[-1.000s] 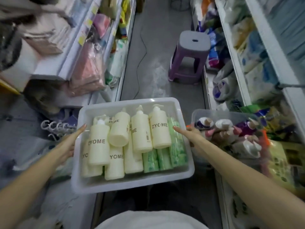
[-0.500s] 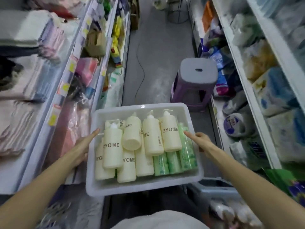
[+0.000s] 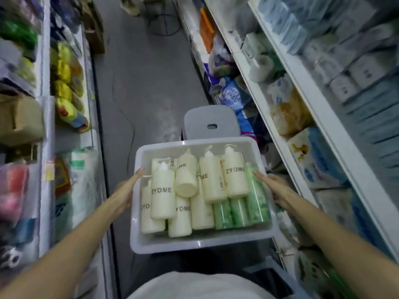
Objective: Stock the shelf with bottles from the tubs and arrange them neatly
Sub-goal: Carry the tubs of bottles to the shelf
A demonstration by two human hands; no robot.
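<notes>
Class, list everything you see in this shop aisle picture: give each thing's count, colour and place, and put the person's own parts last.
tub: one, translucent white, held over the aisle
cream bottles: at least seven, labelled ZYOME, lying stacked in the tub
green bottles: three visible, lying at the tub's right side
stool: one, grey top, on the floor beyond the tub
shelves: white, along both sides of the aisle, holding packaged goods
floor: grey, down the aisle
left hand: grips the tub's left rim
right hand: grips the tub's right rim
</notes>
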